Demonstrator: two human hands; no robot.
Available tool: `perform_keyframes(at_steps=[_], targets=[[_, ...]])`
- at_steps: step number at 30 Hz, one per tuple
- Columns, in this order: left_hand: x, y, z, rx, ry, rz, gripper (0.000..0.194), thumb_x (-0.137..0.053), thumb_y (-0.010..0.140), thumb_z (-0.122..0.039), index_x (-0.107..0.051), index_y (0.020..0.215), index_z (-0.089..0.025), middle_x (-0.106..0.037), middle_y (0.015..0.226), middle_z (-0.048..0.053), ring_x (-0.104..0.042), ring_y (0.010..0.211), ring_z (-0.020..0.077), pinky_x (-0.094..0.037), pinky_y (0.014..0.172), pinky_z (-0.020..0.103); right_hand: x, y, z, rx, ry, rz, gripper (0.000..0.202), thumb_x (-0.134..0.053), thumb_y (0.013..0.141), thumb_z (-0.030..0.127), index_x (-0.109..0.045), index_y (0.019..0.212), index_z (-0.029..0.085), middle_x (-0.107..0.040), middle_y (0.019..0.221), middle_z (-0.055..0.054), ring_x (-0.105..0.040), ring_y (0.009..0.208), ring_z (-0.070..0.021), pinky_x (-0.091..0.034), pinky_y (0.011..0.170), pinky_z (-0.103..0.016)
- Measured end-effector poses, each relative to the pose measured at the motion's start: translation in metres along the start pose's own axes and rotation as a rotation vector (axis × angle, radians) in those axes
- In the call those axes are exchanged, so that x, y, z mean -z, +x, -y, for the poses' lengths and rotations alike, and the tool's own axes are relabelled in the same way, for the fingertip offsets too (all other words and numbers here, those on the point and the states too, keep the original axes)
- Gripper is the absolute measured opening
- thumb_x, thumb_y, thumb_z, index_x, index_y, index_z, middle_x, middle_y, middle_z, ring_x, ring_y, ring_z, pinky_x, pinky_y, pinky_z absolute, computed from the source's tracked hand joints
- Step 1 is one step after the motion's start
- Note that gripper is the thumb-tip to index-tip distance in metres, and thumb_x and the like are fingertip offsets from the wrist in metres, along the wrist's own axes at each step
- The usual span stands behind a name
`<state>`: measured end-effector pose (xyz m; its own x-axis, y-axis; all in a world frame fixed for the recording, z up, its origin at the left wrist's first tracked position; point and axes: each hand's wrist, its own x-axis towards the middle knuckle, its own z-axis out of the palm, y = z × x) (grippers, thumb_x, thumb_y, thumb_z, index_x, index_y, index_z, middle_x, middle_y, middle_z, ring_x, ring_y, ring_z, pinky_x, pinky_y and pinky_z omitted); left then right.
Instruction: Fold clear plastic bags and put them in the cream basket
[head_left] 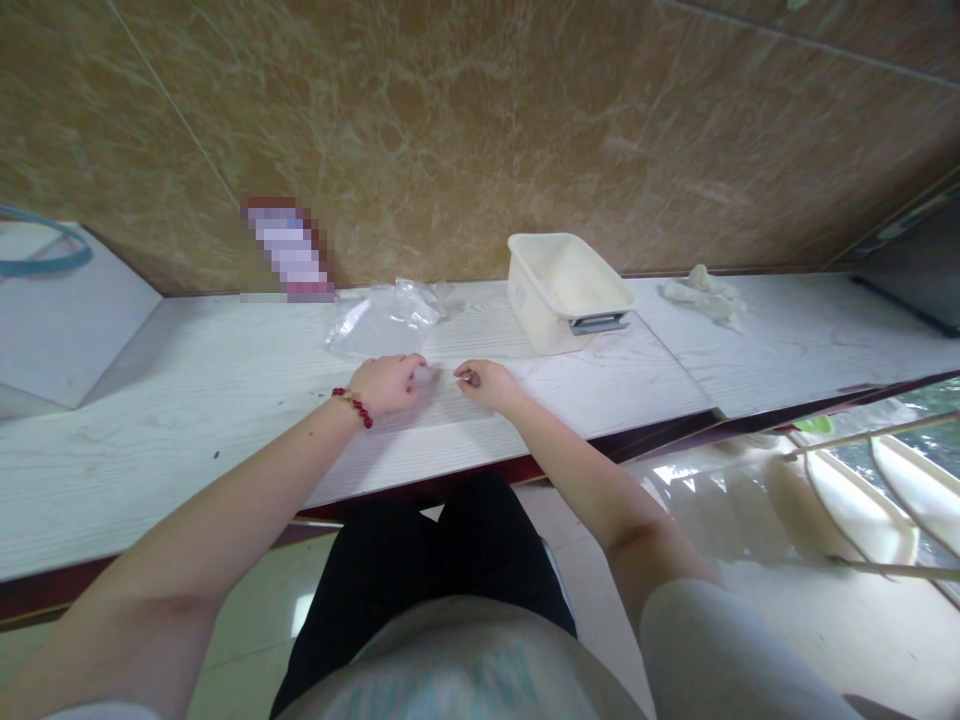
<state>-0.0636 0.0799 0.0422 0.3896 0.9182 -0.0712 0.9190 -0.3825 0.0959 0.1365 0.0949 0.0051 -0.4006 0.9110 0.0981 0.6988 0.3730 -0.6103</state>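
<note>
My left hand, with a red bead bracelet on the wrist, is above the white counter. Its curled fingers hold a small translucent piece, blurred, perhaps a little bag or cup; I cannot tell which. A short gap to the right, my right hand pinches a small brownish thing between thumb and fingers, too small to name. Just behind my left hand lies a clear plastic bag, crumpled on the counter. Beyond my right hand stands a cream plastic bin with a grey handle.
Along the back runs a brown marbled wall. A crumpled whitish cloth or glove lies right of the bin. At far left stands a white box with a blue strap. A blurred-out sign is against the wall. White counter ends before my legs.
</note>
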Motion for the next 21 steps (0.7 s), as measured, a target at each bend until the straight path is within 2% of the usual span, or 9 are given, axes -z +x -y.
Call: perform_keyframes(at_steps=[5,12,15,21], targets=[[0.01,0.011,0.033,-0.096,-0.155,0.154,0.047,-0.042,0.065,-0.029,-0.05,0.11,-0.019,-0.064,0.087,0.002,-0.058,0.078,0.0176,-0.042,0.071,0.026,-0.003,-0.003,-0.004,0.059,0.025,-0.036,0.02,-0.052,0.071,0.016,-0.061,0.089,0.017,-0.064,0.081,-0.002,-0.056,0.07,-0.0099,-0.043,0.068,-0.021],[0.018,0.024,0.059,-0.027,-0.366,0.292,0.05,-0.045,0.065,-0.045,-0.053,0.106,-0.016,-0.066,0.09,0.003,-0.059,0.081,0.0174,-0.043,0.071,0.025,-0.002,-0.006,0.0,0.074,-0.008,-0.068,0.02,-0.051,0.072,0.016,-0.06,0.09,0.017,-0.063,0.082,-0.002,-0.055,0.072,-0.011,-0.042,0.07,-0.023],[0.018,0.025,0.062,-0.023,-0.406,0.268,0.048,-0.046,0.065,-0.046,-0.055,0.101,-0.016,-0.066,0.091,0.003,-0.059,0.083,0.0174,-0.043,0.074,0.026,-0.003,-0.006,-0.002,0.101,-0.007,-0.071,0.02,-0.052,0.072,0.017,-0.06,0.09,0.016,-0.063,0.083,-0.002,-0.055,0.074,-0.0113,-0.042,0.071,-0.023],[0.019,0.005,0.049,-0.034,-0.243,0.045,0.03,-0.045,0.069,-0.042,-0.06,0.083,-0.02,-0.065,0.082,0.0,-0.058,0.075,0.0162,-0.043,0.072,0.026,-0.004,-0.006,-0.004,0.125,-0.01,-0.071,0.02,-0.053,0.071,0.017,-0.059,0.09,0.017,-0.062,0.084,-0.003,-0.055,0.077,-0.0116,-0.042,0.074,-0.024]])
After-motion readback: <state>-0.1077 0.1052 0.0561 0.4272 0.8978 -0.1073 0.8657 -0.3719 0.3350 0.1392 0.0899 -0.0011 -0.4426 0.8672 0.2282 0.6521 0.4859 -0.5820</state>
